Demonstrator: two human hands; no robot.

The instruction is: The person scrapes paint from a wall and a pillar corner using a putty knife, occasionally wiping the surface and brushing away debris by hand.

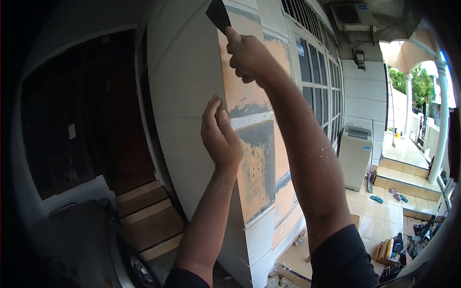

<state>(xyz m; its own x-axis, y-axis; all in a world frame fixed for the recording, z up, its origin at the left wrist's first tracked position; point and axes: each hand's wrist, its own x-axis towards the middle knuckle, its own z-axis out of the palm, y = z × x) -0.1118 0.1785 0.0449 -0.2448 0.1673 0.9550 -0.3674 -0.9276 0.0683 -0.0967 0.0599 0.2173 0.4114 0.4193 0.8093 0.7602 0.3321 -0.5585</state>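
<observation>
My right hand [252,57] grips a putty knife [218,17] high up, its wide dark blade pointing up and left at the corner of the wall column. Below it, my left hand [221,137] rests at the column's edge, fingers slightly bent and thumb apart, holding nothing. The column face [254,165] beside both hands is patchy, with peach areas, grey smears and scraped spots. White bands [252,120] run across it. The handle of the knife is mostly hidden inside my right fist.
A white-framed window [319,91] with bars lies right of the column. A washing machine [355,156], sandals [377,198] and a cluttered pile [422,228] stand farther right. On the left are tiled steps [151,221] and a car [86,245]. Debris [278,281] lies at the column's foot.
</observation>
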